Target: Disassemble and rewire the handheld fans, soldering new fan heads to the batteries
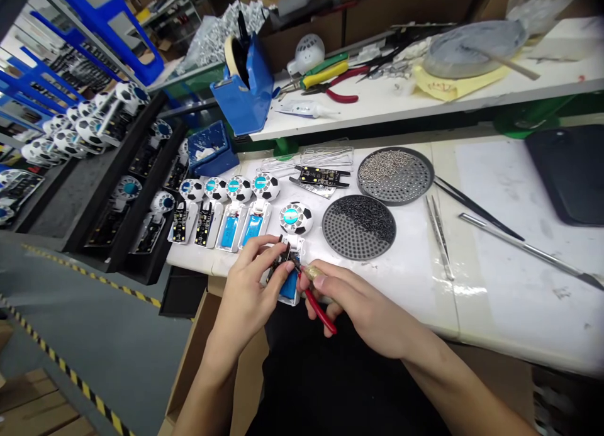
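Note:
My left hand [250, 285] pinches a small black circuit board against a white device [289, 286] with a blue battery, at the table's front edge. My right hand [358, 301] is closed round a red-handled screwdriver [317, 305], its tip touching the board. Just behind them lies a football-patterned round head [296, 218] of the same device. To the left, a row of several like devices [226, 212] lies open, showing boards and blue batteries.
Two round perforated trays of screws [358, 226] [394, 175] sit right of the device. Tweezers [438, 234] and long metal tools [523, 247] lie further right. A blue tape dispenser [245, 83] and pliers [330, 87] sit on the raised shelf. More devices fill black trays [141, 190] at left.

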{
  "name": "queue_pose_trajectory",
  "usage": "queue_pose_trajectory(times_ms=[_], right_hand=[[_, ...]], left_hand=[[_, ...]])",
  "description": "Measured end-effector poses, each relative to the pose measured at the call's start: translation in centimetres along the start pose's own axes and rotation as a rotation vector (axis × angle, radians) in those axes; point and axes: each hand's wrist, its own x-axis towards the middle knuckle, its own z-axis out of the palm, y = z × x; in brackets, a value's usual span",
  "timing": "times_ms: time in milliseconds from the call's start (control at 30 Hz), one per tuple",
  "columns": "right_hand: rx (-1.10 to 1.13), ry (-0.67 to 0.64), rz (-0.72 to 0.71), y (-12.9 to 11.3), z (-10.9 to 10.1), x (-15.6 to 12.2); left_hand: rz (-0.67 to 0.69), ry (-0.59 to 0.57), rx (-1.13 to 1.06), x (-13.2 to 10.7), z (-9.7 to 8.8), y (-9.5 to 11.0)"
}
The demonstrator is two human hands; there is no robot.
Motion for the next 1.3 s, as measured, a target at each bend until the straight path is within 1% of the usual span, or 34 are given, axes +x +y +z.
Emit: queue_pose_trajectory(times_ms=[67, 133, 200, 333, 433, 500, 700, 1000, 1300], right_hand=[[-0.006, 0.005, 0.008, -0.2, -0.1, -0.1], [0.000, 0.012, 0.020, -0.3, -0.1, -0.2], [0.001, 0.008, 0.040, -0.4, -0.2, -0.5], [-0.049, -0.018, 0.065, -0.6, -0.1, -1.3], [-0.044, -0.014, 0.048, -0.9, 0.0, -1.4], [-0.019, -0.019, 0.034, -1.1, 0.2, -1.1], [-0.011, -0.028, 0.028, -1.4, 0.3, -0.2], [-0.009, -0.029, 0.030, -1.1, 0.4, 0.0], [-0.031, -0.038, 0.029, -1.4, 0.4, 0.1]], left_hand=[[0.019, 0.048, 0.036, 0.1, 0.2, 0.2], [-0.009, 0.088, 0.014, 0.2, 0.4, 0.2], [-0.087, 0.078, -0.101, 0.3, 0.4, 0.0], [-0.224, 0.014, -0.362, 0.4, 0.0, -0.7], [-0.278, 0.013, -0.487, 0.2, 0.0, -1.2], [-0.284, 0.023, -0.530, 0.0, 0.0, -1.4], [-0.236, -0.011, -0.549, -0.1, 0.1, -1.3], [-0.251, -0.006, -0.545, 0.0, -0.1, -1.5], [-0.247, -0.003, -0.540, 0.1, -0.1, -1.6]])
